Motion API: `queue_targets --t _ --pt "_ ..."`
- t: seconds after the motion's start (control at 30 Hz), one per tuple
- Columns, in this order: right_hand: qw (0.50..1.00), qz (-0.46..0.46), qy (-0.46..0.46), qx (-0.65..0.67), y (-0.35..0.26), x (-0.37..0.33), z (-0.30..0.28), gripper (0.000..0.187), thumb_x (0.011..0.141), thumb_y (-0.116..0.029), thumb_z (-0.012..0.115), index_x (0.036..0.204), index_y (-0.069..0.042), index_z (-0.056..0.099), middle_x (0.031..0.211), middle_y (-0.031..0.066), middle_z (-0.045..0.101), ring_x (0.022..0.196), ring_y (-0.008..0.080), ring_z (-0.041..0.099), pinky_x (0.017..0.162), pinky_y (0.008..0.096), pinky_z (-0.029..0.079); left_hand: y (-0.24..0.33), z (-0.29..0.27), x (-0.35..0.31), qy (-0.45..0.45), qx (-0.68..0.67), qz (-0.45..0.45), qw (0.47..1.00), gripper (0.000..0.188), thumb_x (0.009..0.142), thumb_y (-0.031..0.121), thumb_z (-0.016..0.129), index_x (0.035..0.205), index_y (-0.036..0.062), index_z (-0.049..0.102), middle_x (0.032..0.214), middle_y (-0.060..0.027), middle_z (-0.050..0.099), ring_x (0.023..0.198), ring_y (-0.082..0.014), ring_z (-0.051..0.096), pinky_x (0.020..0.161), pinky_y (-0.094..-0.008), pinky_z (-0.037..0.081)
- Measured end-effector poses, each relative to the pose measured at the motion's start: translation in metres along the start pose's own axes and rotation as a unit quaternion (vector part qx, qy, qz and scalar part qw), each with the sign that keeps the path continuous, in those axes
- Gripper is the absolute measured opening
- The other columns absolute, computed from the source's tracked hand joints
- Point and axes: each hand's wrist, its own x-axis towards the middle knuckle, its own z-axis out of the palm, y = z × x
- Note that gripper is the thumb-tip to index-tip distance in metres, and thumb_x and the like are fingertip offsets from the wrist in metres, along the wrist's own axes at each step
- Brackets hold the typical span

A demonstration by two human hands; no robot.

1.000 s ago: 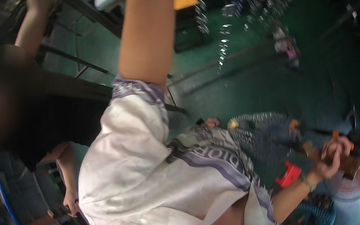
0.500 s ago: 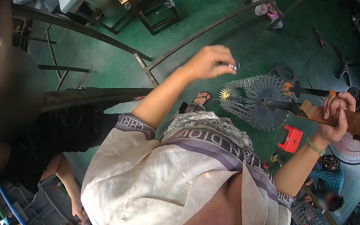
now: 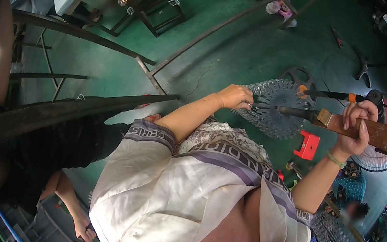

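Note:
My left hand [image 3: 237, 97] is closed in a pinch at the left edge of a round toothed metal rack [image 3: 280, 108]. A small shiny metal piece [image 3: 249, 105] shows at its fingertips; its exact kind is too small to tell. Many small silvery metal parts [image 3: 262, 87] hang around the rack's rim. From the rack's middle a dark shaft [image 3: 296, 112] runs right to a rusty brown metal bar [image 3: 378, 135]. My right hand [image 3: 357, 123] wraps its fingers round that bar, with a green bead bracelet on the wrist.
A red stool [image 3: 307, 145] stands below the rack, and a large fan [image 3: 381, 160] is at the right. Metal frame rails [image 3: 86, 36] cross the left side. A co-worker in black [image 3: 77, 142] is close on my left; another person [image 3: 352, 185] sits at the lower right.
My left hand has come down and right, from above the rack to its left edge. My right hand keeps its hold on the bar. The view has shifted slightly.

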Motion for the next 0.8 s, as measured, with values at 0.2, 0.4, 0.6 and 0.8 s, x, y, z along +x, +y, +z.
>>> queue_targets --t 0.2,0.4,0.6,0.8 --pt "1.0 0.005 0.007 0.005 -0.001 0.0 0.003 0.041 0.076 -0.025 0.051 0.1 0.008 0.044 0.057 -0.0003 0.035 0.048 0.0076 0.033 0.048 0.0213 0.027 -0.006 0.013 0.002 -0.032 0.003 -0.007 0.999 0.018 0.075 0.029 0.067 0.082 0.0128 0.065 0.082 -0.0014 0.061 0.087 -0.0237 0.059 0.071 -0.0387 0.049" --pt "1.0 0.01 0.019 -0.002 -0.003 0.0 0.004 0.042 0.075 -0.026 0.053 0.099 0.008 0.044 0.056 -0.0002 0.035 0.048 0.0076 0.035 0.046 0.0211 0.027 -0.003 0.018 0.008 -0.047 -0.006 -0.006 0.999 0.017 0.075 0.027 0.067 0.083 0.0124 0.065 0.084 -0.0017 0.062 0.088 -0.0237 0.06 0.071 -0.0387 0.049" --pt "1.0 0.008 0.015 -0.01 -0.003 -0.002 0.005 0.04 0.076 -0.025 0.052 0.099 0.007 0.044 0.056 -0.0006 0.035 0.048 0.0076 0.035 0.046 0.0211 0.027 -0.003 0.011 0.007 -0.052 0.009 -0.032 0.998 0.015 0.074 0.023 0.067 0.085 0.0128 0.068 0.088 -0.001 0.064 0.085 -0.0248 0.061 0.071 -0.0385 0.049" --pt "0.998 0.004 0.055 0.001 0.006 -0.009 -0.006 0.039 0.076 -0.024 0.054 0.099 0.006 0.043 0.054 -0.0019 0.036 0.045 0.0057 0.034 0.044 0.0191 0.028 0.072 -0.171 0.035 0.065 0.087 0.05 0.993 0.013 0.072 0.022 0.071 0.074 0.0099 0.066 0.072 -0.0031 0.061 0.074 -0.0235 0.061 0.062 -0.0355 0.049"
